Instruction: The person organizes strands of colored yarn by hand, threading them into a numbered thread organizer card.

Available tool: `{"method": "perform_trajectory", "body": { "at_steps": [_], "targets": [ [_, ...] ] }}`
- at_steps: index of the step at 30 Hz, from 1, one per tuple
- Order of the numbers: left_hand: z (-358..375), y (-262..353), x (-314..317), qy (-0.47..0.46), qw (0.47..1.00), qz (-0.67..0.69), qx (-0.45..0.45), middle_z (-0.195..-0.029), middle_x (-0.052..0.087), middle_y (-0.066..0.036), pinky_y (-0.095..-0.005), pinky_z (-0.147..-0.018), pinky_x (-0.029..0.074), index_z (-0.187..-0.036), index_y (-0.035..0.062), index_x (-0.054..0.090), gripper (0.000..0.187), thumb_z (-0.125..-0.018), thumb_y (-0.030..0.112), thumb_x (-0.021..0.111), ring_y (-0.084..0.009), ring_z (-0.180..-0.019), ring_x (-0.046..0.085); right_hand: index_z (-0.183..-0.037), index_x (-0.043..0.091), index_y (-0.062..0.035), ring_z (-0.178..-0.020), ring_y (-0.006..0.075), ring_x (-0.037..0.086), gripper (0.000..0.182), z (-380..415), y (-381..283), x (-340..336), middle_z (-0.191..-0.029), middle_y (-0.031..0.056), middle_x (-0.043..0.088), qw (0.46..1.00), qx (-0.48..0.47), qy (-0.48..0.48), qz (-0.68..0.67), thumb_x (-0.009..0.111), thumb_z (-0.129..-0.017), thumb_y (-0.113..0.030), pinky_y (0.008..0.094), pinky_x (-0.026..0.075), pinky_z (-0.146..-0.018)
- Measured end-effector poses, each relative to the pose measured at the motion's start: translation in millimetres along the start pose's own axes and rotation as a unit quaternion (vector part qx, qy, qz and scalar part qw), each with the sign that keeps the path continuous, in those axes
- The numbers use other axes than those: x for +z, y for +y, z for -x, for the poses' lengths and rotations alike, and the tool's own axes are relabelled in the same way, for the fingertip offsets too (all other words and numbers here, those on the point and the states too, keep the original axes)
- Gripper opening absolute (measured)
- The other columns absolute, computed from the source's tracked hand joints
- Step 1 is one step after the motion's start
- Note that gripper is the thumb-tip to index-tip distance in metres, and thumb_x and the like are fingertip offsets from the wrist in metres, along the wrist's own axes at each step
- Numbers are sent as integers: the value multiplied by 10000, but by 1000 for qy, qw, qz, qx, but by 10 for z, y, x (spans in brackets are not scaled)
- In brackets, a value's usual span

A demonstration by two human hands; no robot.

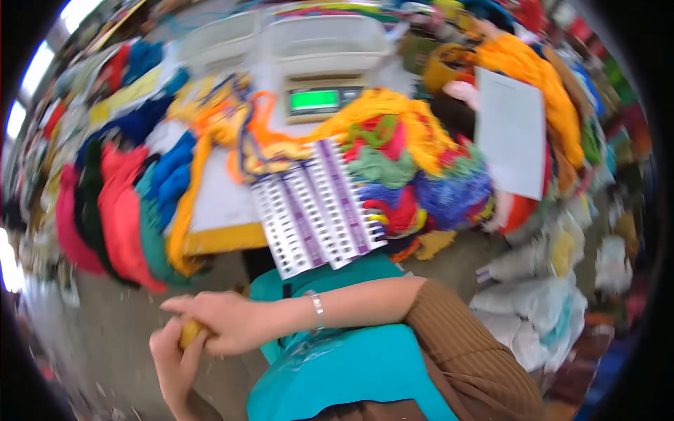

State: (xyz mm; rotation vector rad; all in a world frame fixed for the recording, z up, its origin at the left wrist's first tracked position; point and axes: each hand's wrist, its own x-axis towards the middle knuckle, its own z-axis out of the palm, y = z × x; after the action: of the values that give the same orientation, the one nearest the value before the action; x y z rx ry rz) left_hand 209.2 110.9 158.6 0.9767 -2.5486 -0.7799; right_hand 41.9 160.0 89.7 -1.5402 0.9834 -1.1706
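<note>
My left hand (174, 358) is at the lower left, its fingers closed round a small mustard-yellow bundle (191, 332). The bundle looks like wound yarn, mostly covered by fingers. From the right, my right hand (228, 321) reaches across my turquoise apron (337, 372) and closes on the same bundle, with one finger stretched leftward. Both hands are left of my lap, in front of the table. White and purple card strips (309, 210) with rows of holes lie at the table's front edge, above my right forearm.
Yarn skeins surround the table: coral ones (123, 203) hang at left, orange-yellow ones (393, 116) lie mid-table. A scale (316, 99) with a lit green display stands behind, near a clear plastic bin (326, 45). A white sheet (511, 133) and plastic bags (526, 316) are at right.
</note>
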Motion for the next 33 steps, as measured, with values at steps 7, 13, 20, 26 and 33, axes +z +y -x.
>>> {"method": "perform_trajectory", "body": {
  "at_steps": [7, 13, 20, 26, 33],
  "targets": [
    [-38, -712, -63, -167, 881, 400, -189, -682, 604, -16, -237, -603, 445, -1106, -30, 620, 451, -742, 214, 725, -89, -633, 559, -1043, 644, -59, -588, 51, 563, 170, -303, 0, -312, -801, -1, 641, 950, 146, 55, -272, 560, -928, -152, 206, 457, -530],
    [104, -979, -14, -235, 827, 486, -156, -596, 639, -100, -274, -537, 472, -1111, -94, 636, 452, -800, 231, 591, -146, -523, 605, -1049, 611, 7, -616, 141, 562, 212, -675, 140, -477, -704, 16, 557, 884, 91, 147, -435, 528, -963, -167, 309, 519, -646],
    [-15, -563, -199, 69, 782, 617, 47, -1457, 419, -221, -501, -1085, 382, -1308, 29, 561, 533, -1009, 452, 437, -355, -1399, 346, -1182, 595, 12, -981, 207, 643, 369, -624, 460, -496, -1079, 149, 657, 991, 46, 120, -28, 645, -867, -174, 313, 505, -853],
    [-87, -314, -616, 168, 839, 497, 141, -1499, 382, -204, -420, -1098, 389, -1483, -3, 305, 602, -1039, 398, 376, -321, -1412, 345, -1074, 659, 20, -912, 151, 646, 238, -575, 315, -643, -979, 97, 703, 994, 30, 100, -31, 628, -896, -134, 292, 513, -822],
    [21, -379, -1234, 49, 802, 552, 222, -1502, 363, -197, -407, -1001, 511, -1496, -22, 210, 512, -1065, 227, 327, -290, -1285, 506, -1086, 651, 24, -897, 106, 642, 221, -474, 244, -720, -960, 75, 696, 986, 110, 102, -69, 585, -918, -103, 231, 503, -772]
  ]
}}
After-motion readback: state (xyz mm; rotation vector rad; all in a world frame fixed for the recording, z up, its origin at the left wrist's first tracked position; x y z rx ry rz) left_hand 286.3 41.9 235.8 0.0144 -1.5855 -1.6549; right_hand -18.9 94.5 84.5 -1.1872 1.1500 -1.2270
